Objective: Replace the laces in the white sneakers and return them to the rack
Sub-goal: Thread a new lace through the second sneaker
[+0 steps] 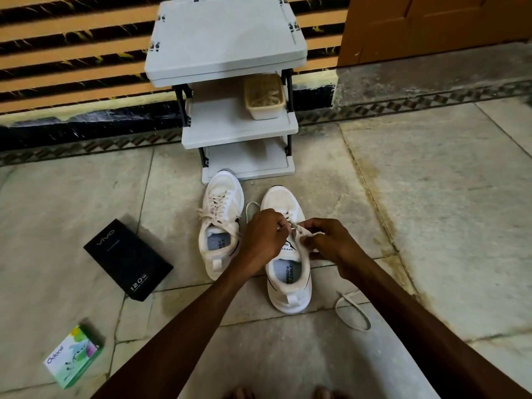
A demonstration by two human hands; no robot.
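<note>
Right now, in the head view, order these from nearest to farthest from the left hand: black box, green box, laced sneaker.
1. laced sneaker, just beside the left hand
2. black box, farther left
3. green box, lower left

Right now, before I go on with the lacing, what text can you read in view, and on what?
"vivo" and "120W": flat black cardboard box on the floor.
"Odonil": small green-and-white carton; its smaller print is unreadable.
"SPEED" over "FLEXIBLE": blue-grey insole of the nearer white sneaker.
"SPEE", cut off: that sneaker's tongue label.
"EED" only, rest hidden: inner sole of the farther white sneaker.
</note>
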